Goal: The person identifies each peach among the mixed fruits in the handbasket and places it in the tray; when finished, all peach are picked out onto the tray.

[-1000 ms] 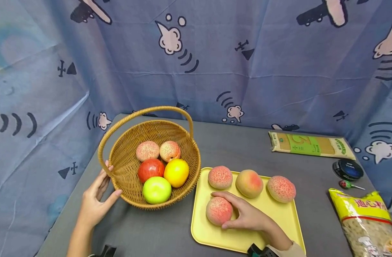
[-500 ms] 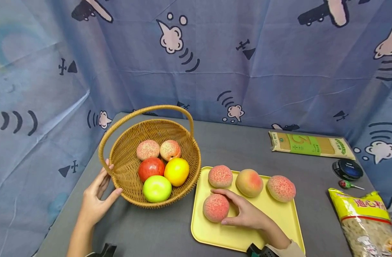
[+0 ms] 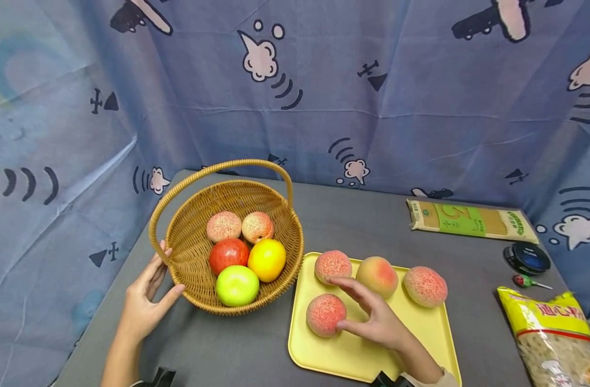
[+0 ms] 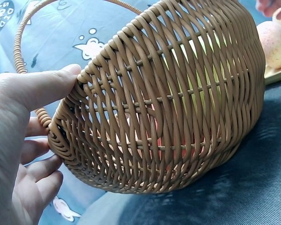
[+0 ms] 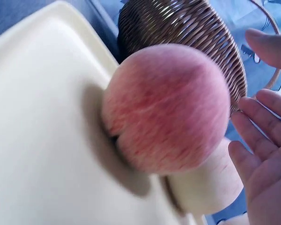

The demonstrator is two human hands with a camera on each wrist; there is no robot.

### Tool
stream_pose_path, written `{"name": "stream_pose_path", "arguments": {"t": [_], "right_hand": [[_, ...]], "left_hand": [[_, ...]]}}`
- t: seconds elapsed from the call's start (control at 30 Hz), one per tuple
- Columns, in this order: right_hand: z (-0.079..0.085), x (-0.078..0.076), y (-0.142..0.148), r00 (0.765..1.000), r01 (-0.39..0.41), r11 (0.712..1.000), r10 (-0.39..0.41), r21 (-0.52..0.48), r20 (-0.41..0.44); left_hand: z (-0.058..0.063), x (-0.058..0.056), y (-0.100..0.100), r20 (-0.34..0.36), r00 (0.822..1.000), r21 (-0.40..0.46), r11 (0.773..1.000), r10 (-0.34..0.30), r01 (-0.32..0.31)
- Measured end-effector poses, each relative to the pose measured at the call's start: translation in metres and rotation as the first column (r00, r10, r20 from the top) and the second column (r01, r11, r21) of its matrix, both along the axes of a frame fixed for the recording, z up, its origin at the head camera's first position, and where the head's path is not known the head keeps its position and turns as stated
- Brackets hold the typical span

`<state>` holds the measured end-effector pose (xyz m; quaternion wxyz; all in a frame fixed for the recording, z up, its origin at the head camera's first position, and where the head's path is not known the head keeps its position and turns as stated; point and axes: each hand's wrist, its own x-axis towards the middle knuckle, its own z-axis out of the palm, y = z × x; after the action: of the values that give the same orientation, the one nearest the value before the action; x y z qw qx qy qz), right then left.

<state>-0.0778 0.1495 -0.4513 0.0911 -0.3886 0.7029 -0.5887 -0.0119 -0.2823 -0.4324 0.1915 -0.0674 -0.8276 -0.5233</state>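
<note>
My left hand (image 3: pixel 141 307) grips the left rim of a wicker basket (image 3: pixel 186 252) by the foot of its handle; in the left wrist view the thumb lies at the rim edge and the fingers go behind. Inside sit two peaches (image 3: pixel 224 226), a red apple (image 3: pixel 229 257), a yellow-orange fruit (image 3: pixel 267 260) and a green apple (image 3: pixel 237 286). On the yellow tray (image 3: pixel 319 359), my right hand (image 3: pixel 379 318) is spread beside a pink peach (image 3: pixel 326 315), thumb close at its side. The right wrist view shows the fingers apart from this peach (image 5: pixel 166 110).
Three more peaches (image 3: pixel 377 277) line the tray's far side. To the right are a pack of noodles (image 3: pixel 474 219), a round dark tin (image 3: pixel 527 258), a lollipop (image 3: pixel 522 280) and a yellow-topped food bag (image 3: pixel 548 333). A printed curtain (image 3: pixel 324 80) hangs behind the table.
My right hand, at first holding the near peach, moved it slightly left on the tray, then let go and spread its fingers. The left hand and basket have stayed in place.
</note>
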Motion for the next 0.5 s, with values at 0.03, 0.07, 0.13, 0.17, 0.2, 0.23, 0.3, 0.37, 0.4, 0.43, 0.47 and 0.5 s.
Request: {"name": "stream_pose_path", "arguments": {"t": [0.03, 0.07, 0.13, 0.17, 0.2, 0.23, 0.3, 0.37, 0.4, 0.43, 0.47, 0.5], "right_hand": [[0.003, 0.000, -0.001, 1.000, -0.003, 1.000, 0.003, -0.013, -0.013], [0.006, -0.001, -0.003, 1.000, -0.010, 1.000, 0.009, -0.028, -0.026], [0.014, -0.003, -0.007, 0.998, -0.032, 0.998, 0.029, -0.055, -0.055], [0.018, -0.005, -0.009, 0.996, -0.051, 0.996, 0.046, -0.073, -0.072], [0.024, -0.008, -0.013, 0.994, -0.074, 0.993, 0.066, -0.094, -0.087], [0.030, -0.011, -0.016, 0.991, -0.097, 0.989, 0.085, -0.112, -0.100], [0.042, -0.016, -0.023, 0.986, -0.132, 0.982, 0.117, -0.135, -0.115], [0.054, -0.023, -0.031, 0.981, -0.165, 0.975, 0.147, -0.149, -0.125], [0.059, -0.026, -0.035, 0.980, -0.173, 0.974, 0.155, -0.148, -0.126], [0.065, -0.029, -0.040, 0.980, -0.174, 0.975, 0.158, -0.139, -0.118], [0.070, -0.032, -0.044, 0.980, -0.175, 0.976, 0.160, -0.130, -0.114], [0.074, -0.034, -0.049, 0.981, -0.173, 0.978, 0.161, -0.119, -0.104]], "left_hand": [[0.000, 0.000, 0.000, 0.002, 1.000, 0.000, 1.000, -0.001, 0.001], [0.000, 0.000, 0.000, 0.003, 1.000, 0.000, 1.000, -0.001, 0.001], [0.001, 0.000, 0.000, 0.003, 1.000, -0.003, 1.000, -0.001, 0.001], [0.001, 0.000, 0.000, 0.002, 1.000, -0.005, 1.000, -0.002, 0.002], [0.001, 0.000, 0.000, 0.000, 1.000, -0.006, 1.000, -0.002, 0.002], [0.001, 0.000, -0.001, -0.002, 1.000, -0.009, 1.000, -0.002, 0.002], [0.000, 0.000, -0.001, -0.005, 1.000, -0.009, 1.000, -0.004, 0.004], [0.000, 0.000, -0.001, -0.005, 1.000, -0.004, 1.000, -0.005, 0.005], [0.000, 0.000, -0.001, -0.005, 1.000, -0.003, 1.000, -0.006, 0.006], [-0.001, 0.000, -0.001, -0.005, 1.000, -0.002, 1.000, -0.006, 0.006], [-0.001, 0.000, -0.001, -0.006, 1.000, 0.000, 1.000, -0.006, 0.006], [-0.001, 0.000, -0.001, -0.007, 1.000, -0.001, 1.000, -0.007, 0.007]]}}
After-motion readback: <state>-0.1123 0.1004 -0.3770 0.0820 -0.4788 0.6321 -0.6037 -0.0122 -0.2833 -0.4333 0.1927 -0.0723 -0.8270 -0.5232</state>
